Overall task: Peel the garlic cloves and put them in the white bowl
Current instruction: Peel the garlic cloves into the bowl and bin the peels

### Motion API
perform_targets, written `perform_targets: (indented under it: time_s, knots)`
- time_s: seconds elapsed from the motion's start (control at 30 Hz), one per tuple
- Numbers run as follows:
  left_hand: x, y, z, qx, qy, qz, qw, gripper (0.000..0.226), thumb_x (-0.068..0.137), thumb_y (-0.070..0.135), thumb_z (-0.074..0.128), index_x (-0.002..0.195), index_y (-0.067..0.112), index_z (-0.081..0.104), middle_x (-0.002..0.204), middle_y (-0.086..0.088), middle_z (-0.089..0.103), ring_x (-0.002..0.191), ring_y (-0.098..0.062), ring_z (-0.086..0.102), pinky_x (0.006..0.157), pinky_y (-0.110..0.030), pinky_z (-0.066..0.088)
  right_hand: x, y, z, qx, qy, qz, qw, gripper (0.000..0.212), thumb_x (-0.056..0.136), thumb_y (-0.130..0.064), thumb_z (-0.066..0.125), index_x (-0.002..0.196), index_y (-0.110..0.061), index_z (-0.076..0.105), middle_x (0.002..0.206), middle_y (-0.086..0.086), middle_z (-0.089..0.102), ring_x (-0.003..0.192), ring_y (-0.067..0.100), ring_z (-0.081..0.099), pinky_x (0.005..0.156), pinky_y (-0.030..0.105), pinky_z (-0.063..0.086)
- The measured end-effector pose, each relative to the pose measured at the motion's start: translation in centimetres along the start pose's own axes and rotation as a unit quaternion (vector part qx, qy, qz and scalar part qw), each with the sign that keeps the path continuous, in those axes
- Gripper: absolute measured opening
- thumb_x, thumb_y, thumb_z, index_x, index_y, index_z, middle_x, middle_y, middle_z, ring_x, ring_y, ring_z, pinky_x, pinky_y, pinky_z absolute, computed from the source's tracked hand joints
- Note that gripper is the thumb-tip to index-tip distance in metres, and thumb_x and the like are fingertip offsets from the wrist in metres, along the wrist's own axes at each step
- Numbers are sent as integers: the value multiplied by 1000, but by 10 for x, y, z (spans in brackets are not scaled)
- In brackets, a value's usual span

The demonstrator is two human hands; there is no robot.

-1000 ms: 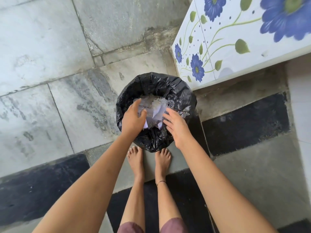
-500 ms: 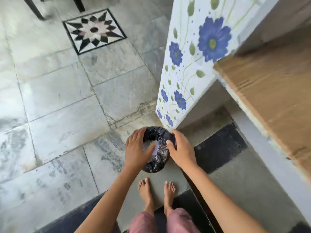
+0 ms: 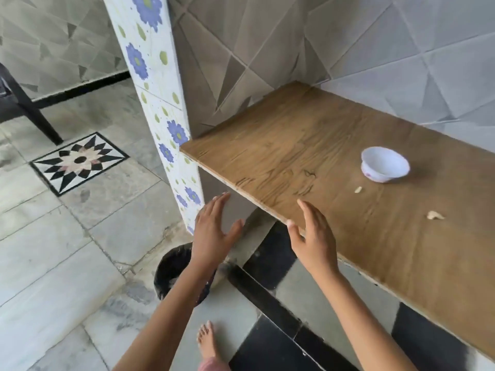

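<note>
A small white bowl (image 3: 385, 163) stands on the brown wooden counter (image 3: 316, 145), toward its far right. Two pale garlic pieces lie loose on the wood: a small garlic piece (image 3: 358, 189) just in front of the bowl and a larger garlic clove (image 3: 434, 215) farther right. My left hand (image 3: 213, 232) hovers with straight fingers in front of the counter's left end, holding nothing. My right hand (image 3: 314, 236) is spread flat over the counter's front edge, also empty. What lies inside the bowl is hidden by its rim.
A bin lined with a black bag (image 3: 171, 271) sits on the floor under my left forearm. A flowered tile pillar (image 3: 163, 124) stands left of the counter. A dark chair leg (image 3: 32, 113) is at far left. My bare foot (image 3: 207, 341) is on the floor tiles.
Both hands have risen from the black-bagged bin up to counter height. My view has lifted from the floor to the counter, bringing the bowl and garlic into sight.
</note>
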State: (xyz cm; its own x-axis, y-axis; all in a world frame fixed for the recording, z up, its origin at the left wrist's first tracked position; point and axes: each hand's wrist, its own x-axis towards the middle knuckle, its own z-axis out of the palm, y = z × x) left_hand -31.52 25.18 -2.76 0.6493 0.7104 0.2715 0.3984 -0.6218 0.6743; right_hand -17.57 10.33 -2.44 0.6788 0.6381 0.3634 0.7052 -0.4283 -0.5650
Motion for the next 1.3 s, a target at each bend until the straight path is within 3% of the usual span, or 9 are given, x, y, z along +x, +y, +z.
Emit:
perform_targets:
  time_s: [0.27, 0.43, 0.57, 0.67, 0.77, 0.93, 1.07, 1.17, 1.3]
  knots:
    - [-10, 145, 92, -35, -123, 126, 984, 50, 86, 29, 64, 133, 23, 47, 137, 3, 52, 120, -21, 52, 97, -33, 42, -69, 95, -137, -90, 129, 103, 982, 45, 79, -6, 71, 119, 7, 58, 117, 22, 63, 106, 38, 61, 88, 46, 50]
    - [22, 197, 149, -37, -178, 187, 965, 41, 83, 20, 67, 122, 18, 59, 126, 1, 60, 107, -21, 60, 84, -22, 41, -80, 143, -169, -159, 147, 178, 960, 47, 84, -14, 68, 124, 4, 55, 122, 22, 61, 113, 36, 58, 94, 45, 47]
    - [58, 220, 190, -47, -222, 185, 956, 38, 82, 14, 67, 120, 13, 63, 124, -6, 61, 103, -21, 62, 86, -25, 46, -68, 172, -168, -220, 153, 228, 936, 49, 90, -31, 54, 126, 3, 54, 125, 22, 58, 114, 37, 57, 94, 45, 45]
    - [85, 225, 209, -13, -244, 189, 951, 37, 85, 14, 63, 122, 11, 62, 121, -10, 62, 102, -24, 63, 85, -30, 49, -53, 191, -163, -222, 110, 312, 917, 60, 96, -38, 44, 144, -4, 32, 148, 17, 35, 137, 33, 32, 112, 43, 23]
    - [100, 222, 221, 63, -267, 240, 931, 26, 88, 13, 56, 112, 9, 67, 106, -13, 67, 92, -28, 63, 76, -33, 49, -53, 207, -158, -252, 54, 357, 898, 67, 97, -47, 31, 150, -10, 12, 157, 11, 15, 145, 26, 11, 117, 39, 5]
    - [113, 227, 227, 149, -283, 304, 897, 23, 91, 11, 47, 99, 4, 67, 96, -12, 67, 83, -28, 63, 71, -37, 51, -51, 210, -157, -294, 23, 366, 883, 64, 97, -51, 21, 150, -16, 12, 158, 6, 9, 146, 23, 5, 116, 38, -1]
    - [133, 246, 220, 36, -249, 278, 927, 21, 82, 7, 58, 95, 10, 74, 89, -9, 73, 80, -26, 67, 62, -26, 46, -50, 208, -155, -287, 14, 376, 881, 62, 98, -49, 21, 150, -17, 10, 158, 6, 6, 146, 22, 2, 118, 39, -2]
    - [160, 271, 228, 6, -224, 279, 934, 22, 82, 2, 56, 92, 7, 74, 89, -14, 73, 81, -31, 67, 69, -36, 52, -47, 207, -154, -286, 11, 380, 880, 61, 98, -48, 21, 150, -17, 9, 158, 5, 4, 146, 22, -1, 118, 39, -4]
    - [181, 292, 255, 144, -291, 258, 910, 25, 86, 9, 51, 99, 19, 70, 109, -6, 67, 98, -27, 63, 76, -30, 49, -45, 205, -153, -283, 7, 387, 878, 61, 98, -49, 19, 150, -17, 10, 159, 5, 5, 146, 22, 0, 117, 39, -5]
